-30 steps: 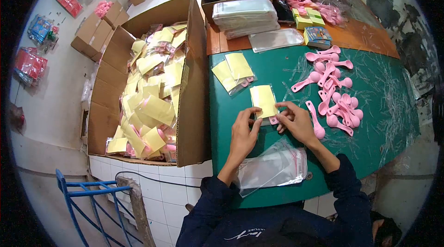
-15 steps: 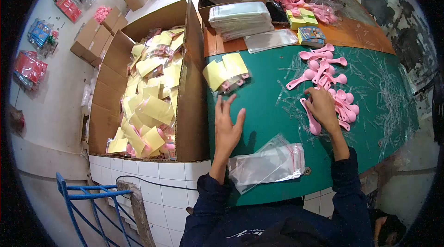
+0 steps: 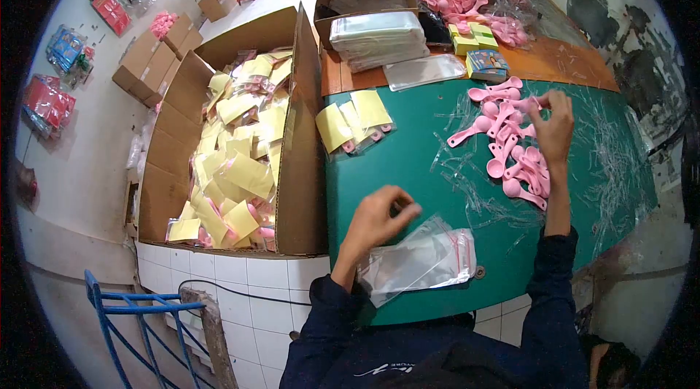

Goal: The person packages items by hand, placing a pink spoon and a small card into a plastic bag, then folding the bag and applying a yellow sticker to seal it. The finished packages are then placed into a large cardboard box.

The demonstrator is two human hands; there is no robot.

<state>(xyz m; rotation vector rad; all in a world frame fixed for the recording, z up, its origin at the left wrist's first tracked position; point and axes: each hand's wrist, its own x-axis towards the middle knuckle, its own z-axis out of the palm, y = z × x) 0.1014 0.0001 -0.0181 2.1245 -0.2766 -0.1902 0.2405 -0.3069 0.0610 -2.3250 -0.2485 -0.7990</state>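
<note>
In the head view, a large open carton (image 3: 302,148) stands left of the green surface (image 3: 394,170), crowded with yellow-card packets (image 3: 248,174). Its tall right wall rises as a barrier between those packets and the surface.

Just right of the carton, a few carded packets (image 3: 334,129) lie overlapping. Well to the carton's right is the heap of pink measuring spoons (image 3: 501,121). At its far right edge is the right hand (image 3: 552,126), fingers drawn narrowly together at one spoon; whether they grip it cannot be told. Clear plastic strips (image 3: 618,148) litter the surface on the heap's side away from the carton, with more among and in front of the spoons.

Right of the carton's near end, the left hand (image 3: 380,220) is curled, a narrow gap between thumb and fingers, over or just beside clear bags (image 3: 426,263).

Right of the carton's far end stand a smaller carton (image 3: 364,0), a stack of clear sleeves (image 3: 379,33) and small yellow boxes (image 3: 474,39). A blue metal frame (image 3: 149,309) stands near the carton's front left.
</note>
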